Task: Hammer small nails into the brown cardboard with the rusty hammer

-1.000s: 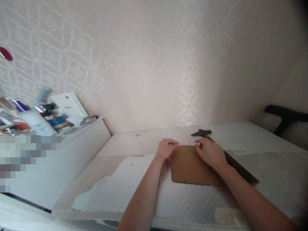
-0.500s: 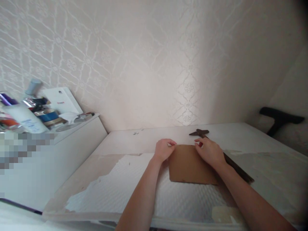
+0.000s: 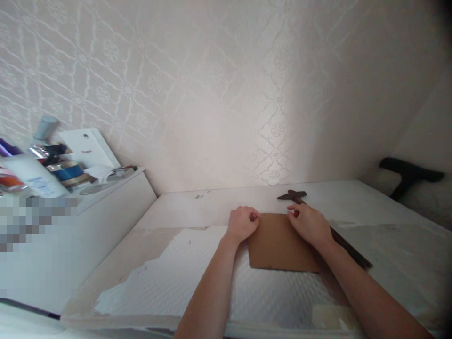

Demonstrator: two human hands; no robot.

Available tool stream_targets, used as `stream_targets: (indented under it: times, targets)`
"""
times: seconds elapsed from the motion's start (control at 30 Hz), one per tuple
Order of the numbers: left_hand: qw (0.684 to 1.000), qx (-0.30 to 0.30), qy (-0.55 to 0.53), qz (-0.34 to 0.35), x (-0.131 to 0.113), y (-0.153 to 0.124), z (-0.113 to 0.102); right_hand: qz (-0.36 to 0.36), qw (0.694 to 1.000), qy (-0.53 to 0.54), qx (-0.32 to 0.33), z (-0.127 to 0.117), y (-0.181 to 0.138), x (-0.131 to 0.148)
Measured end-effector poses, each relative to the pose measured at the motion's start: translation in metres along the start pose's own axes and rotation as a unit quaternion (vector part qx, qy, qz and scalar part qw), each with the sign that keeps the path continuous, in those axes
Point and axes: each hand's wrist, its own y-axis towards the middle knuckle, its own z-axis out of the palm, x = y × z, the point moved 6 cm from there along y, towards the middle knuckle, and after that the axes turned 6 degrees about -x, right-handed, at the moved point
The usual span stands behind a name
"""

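Observation:
A flat brown rectangular board (image 3: 278, 245), perhaps cardboard or hardboard, lies on the white table. My left hand (image 3: 243, 222) is closed at its far left corner, fingers curled in by the edge. At the far right part of the board, my right hand (image 3: 312, 223) bends its fingers around the edge, thumb on the near side; the fingertips are partly hidden. Beside that hand lies a hammer (image 3: 292, 194), its rusty head pointing to the wall and its dark handle running under my right wrist toward the near right.
Several small dark bits, maybe nails (image 3: 199, 196), lie near the wall. A white cabinet (image 3: 106, 226) at left carries bottles, jars and a white box (image 3: 90, 148). A black T-shaped object (image 3: 406, 174) stands at the right. The tabletop covering (image 3: 148, 282) is torn in patches.
My left fingers have curled in more at the board's corner. The board and my right hand stay almost where they were; the view has shifted slightly.

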Motion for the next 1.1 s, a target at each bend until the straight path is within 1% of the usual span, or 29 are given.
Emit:
stream_targets:
  times: [0.3, 0.53, 0.73, 0.9, 1.1]
  targets:
    - [0.999, 0.012, 0.017, 0.040, -0.004, -0.001, 0.000, -0.014, 1.000, -0.006, 0.005, 0.000, 0.002, 0.004]
    - [0.999, 0.025, -0.012, 0.029, -0.002, -0.001, 0.002, 0.012, 1.000, 0.005, 0.009, 0.001, 0.001, -0.003]
    - [0.998, 0.022, -0.032, 0.056, -0.003, -0.001, 0.003, -0.018, 0.999, 0.023, 0.015, 0.003, 0.001, -0.002]
    - [0.997, 0.023, -0.038, 0.062, -0.005, 0.000, 0.004, -0.067, 0.994, 0.057, 0.057, 0.009, -0.001, 0.007]
    - [0.997, 0.032, -0.040, 0.058, -0.005, 0.000, 0.005, -0.068, 0.994, 0.052, 0.069, 0.011, -0.001, 0.009]
